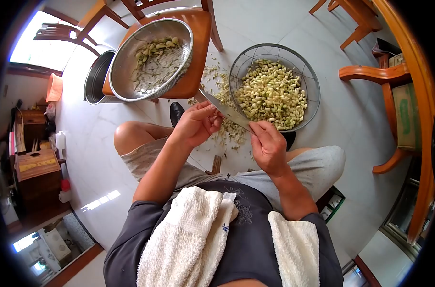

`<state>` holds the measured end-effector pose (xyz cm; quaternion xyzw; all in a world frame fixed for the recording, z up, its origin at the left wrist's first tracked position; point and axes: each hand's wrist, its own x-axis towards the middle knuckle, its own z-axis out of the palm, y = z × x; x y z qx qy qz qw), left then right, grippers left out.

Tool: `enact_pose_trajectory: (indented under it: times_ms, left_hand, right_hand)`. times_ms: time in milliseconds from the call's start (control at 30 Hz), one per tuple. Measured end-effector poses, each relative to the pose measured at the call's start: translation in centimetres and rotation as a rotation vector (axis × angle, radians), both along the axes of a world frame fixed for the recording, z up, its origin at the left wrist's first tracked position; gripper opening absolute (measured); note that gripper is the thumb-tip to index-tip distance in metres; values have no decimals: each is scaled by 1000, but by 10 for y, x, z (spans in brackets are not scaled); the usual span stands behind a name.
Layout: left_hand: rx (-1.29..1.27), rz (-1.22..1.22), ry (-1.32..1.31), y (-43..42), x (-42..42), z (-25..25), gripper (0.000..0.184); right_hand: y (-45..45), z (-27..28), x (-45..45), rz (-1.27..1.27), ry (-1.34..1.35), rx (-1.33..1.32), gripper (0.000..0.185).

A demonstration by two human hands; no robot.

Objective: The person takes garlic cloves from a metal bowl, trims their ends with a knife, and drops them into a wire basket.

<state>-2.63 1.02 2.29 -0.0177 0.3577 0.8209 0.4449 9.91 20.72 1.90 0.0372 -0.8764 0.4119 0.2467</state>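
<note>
My right hand [269, 146] is closed round the handle end of a wide knife [229, 112], whose blade points up and left. Beside the blade is my left hand [197, 123], its fingers curled and pinched near the metal; whatever they hold is too small to make out. A wire basket [314, 86] on the floor at the right holds a heap of pale green and cream cut pieces [272, 93]. On a wooden chair [198, 40] at the upper left rests a metal colander [188, 62] with some green pods [155, 50] and stems inside.
Scraps [221, 86] lie scattered on the tiled floor between chair and basket. Behind the colander stands a metal bucket [94, 81]. Wooden furniture [387, 74] and a box [406, 117] are at the right; a wooden cabinet [38, 165] is at the left.
</note>
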Motion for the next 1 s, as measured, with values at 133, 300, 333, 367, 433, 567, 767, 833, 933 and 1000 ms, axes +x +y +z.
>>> enact_pose_trajectory:
  times_ms: [133,300,333,367,433,567,767,833,933,1000]
  left_hand:
    - [-11,-5,-42,0,4,-1,18]
    - [-65,12,-63,0,5,2,17]
    - [-83,10,-47,0,5,5,16]
    - [-100,7,-32,0,5,7,16]
    - [-164,23,-16,-2,5,7,16]
    - [-173,-37,7,-11,1,15,16]
    - [-40,74,17,-17,1,3,18]
    - [38,66,30,-19,-1,-15,18]
    - [84,117,-8,-16,-5,-22,19]
    - [41,187,-31,-11,-3,-16,18]
  right_hand:
    - [0,2,0,-1,-9,20,33]
    - [-1,2,0,2,-4,55,34]
    - [-1,2,-1,4,2,68,34]
    - [-1,2,-1,7,8,82,34]
    - [-1,1,-1,-1,11,84,34]
    - [9,-23,-2,-73,-412,73,26]
    - [13,-19,-5,-109,-444,-164,16]
    - [9,-18,-6,-98,-428,-215,16]
    - [5,-17,-6,-64,-328,-288,16]
    - [3,-14,-6,-45,-252,-318,16]
